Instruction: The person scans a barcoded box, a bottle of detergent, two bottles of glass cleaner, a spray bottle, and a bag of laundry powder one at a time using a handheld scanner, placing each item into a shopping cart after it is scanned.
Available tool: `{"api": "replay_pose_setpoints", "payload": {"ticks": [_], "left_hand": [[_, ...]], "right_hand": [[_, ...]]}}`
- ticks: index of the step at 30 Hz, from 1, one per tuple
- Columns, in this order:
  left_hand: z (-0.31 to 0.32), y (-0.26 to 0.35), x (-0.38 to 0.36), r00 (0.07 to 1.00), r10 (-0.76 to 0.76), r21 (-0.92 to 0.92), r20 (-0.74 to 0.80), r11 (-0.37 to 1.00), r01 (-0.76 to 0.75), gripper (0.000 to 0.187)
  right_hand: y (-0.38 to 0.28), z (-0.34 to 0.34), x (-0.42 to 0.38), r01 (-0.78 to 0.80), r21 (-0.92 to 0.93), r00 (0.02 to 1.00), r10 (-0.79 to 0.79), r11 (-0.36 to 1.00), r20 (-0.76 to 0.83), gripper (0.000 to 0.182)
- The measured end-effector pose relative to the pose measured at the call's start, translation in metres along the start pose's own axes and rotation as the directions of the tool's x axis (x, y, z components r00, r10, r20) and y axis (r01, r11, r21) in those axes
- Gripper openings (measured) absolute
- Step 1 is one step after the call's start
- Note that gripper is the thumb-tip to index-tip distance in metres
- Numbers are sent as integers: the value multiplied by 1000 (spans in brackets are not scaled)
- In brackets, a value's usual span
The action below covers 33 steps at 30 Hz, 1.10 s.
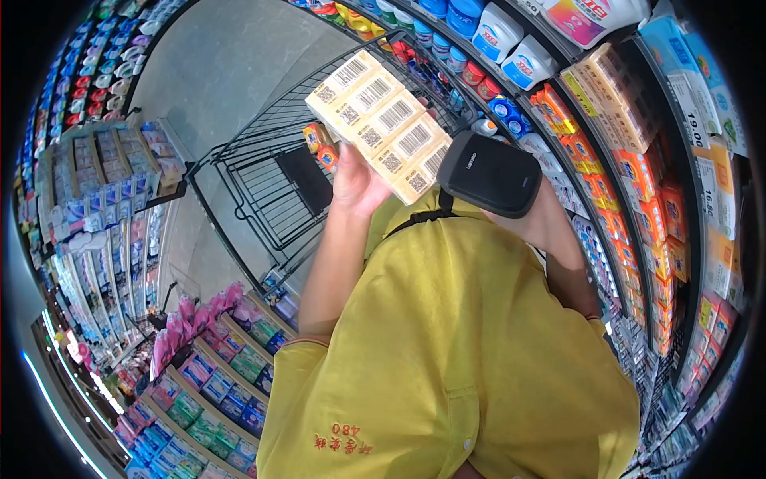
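Note:
A pale yellow multipack of soap bars (383, 124), with rows of barcodes and QR codes facing up, is held above the shopping cart. My left hand (353, 182) grips its lower left side, thumb against the edge. At the right end of the pack is my right hand (542, 222), largely hidden behind a black rounded device (489, 172); a bit of finger shows along the pack's far edge. Beneath, the dark wire shopping cart (239, 180) holds orange packets (319, 144).
Shelves on the right carry orange soap packs (602, 191), beige stacked packs (614, 96) and white detergent bottles (499, 33). Low shelving with colourful packets (215, 383) stands at lower left. A display stand (104, 168) rises beyond the cart, on grey floor (215, 60).

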<state>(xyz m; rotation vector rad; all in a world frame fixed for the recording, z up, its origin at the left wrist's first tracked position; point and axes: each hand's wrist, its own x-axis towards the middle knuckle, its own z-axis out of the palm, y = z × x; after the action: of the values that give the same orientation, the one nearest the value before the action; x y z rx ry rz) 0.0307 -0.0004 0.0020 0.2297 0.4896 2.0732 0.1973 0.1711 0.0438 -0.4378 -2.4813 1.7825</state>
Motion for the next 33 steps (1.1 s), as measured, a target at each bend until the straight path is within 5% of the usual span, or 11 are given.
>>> {"api": "replay_pose_setpoints", "payload": {"ticks": [3,11,18,20,24,29,33], "left_hand": [[4,0,-1,999,-12,70,-34,997,14,97],[0,1,-2,998,-60,118,-5,991,60,95],[-15,0,-13,993,-49,92,-106,994,58,89],[-13,2,-14,997,-38,20,-63,999,39,72],[-11,-2,-11,999,-39,13,-14,999,40,74],[-7,-2,-10,999,-32,80,-19,996,33,79],[0,0,-9,998,-50,150,-48,987,57,92]], "right_hand": [[14,5,0,-21,-95,998,27,995,56,36],[13,8,3,-77,81,995,71,994,72,33],[8,7,5,-96,57,992,91,994,90,35],[8,9,6,-116,61,990,110,991,92,36],[3,7,6,-111,129,993,104,985,56,36],[4,4,8,-180,-94,978,188,979,86,40],[3,4,6,-139,-63,987,144,988,67,40]]}}
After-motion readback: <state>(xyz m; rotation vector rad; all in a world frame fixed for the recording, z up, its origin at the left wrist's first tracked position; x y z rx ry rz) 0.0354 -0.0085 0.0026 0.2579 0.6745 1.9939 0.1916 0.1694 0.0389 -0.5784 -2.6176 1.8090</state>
